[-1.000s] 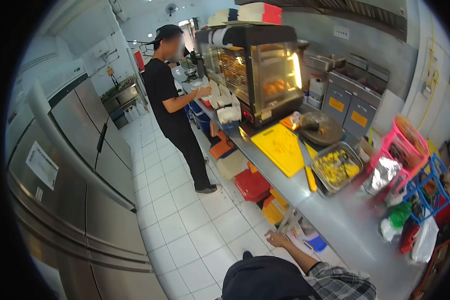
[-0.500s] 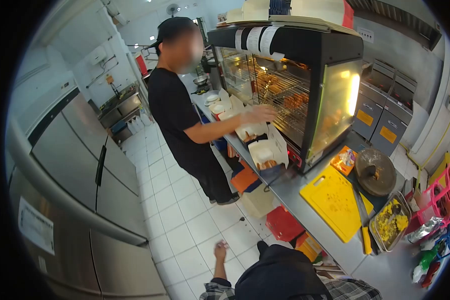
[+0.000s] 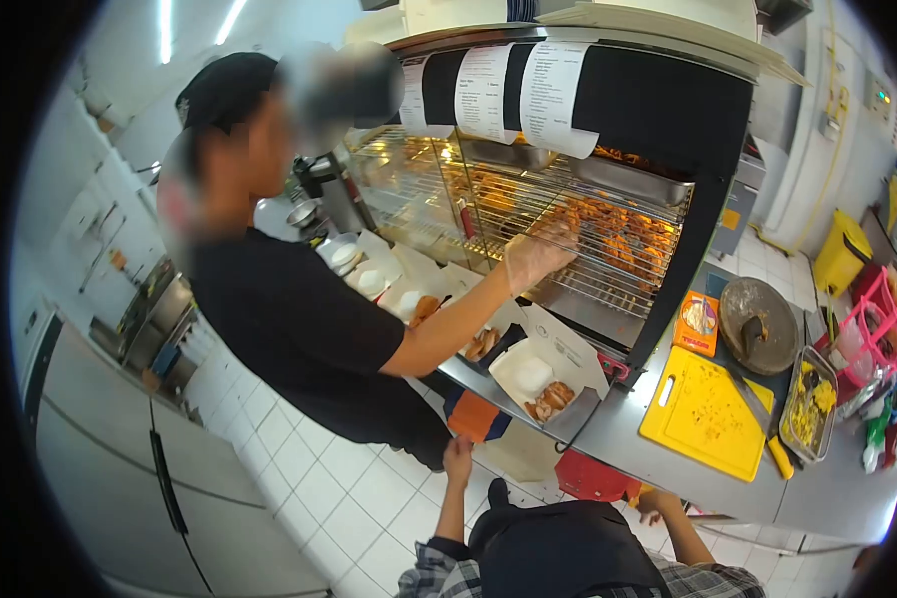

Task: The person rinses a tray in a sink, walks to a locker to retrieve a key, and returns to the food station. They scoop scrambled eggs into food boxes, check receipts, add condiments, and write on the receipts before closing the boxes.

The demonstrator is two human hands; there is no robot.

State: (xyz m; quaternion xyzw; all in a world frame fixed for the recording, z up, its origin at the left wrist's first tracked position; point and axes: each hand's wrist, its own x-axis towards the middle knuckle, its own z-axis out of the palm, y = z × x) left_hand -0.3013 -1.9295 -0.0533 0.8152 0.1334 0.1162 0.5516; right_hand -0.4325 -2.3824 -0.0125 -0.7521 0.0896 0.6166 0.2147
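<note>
the left hand [image 3: 456,460] hangs by an orange box [image 3: 473,419], the right hand [image 3: 656,506] by a red box [image 3: 590,478] below the counter [image 3: 623,424]; whether either grips anything cannot be told. a co-worker [image 3: 289,309] reaches into the warmer [image 3: 658,110].

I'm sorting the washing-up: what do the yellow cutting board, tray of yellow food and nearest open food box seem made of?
Cutting board: probably matte plastic, given its even yellow colour and handle slot. Tray: likely stainless steel, with a grey, shiny rim. Food box: seemingly smooth card, from its thin, printed lid.
</note>
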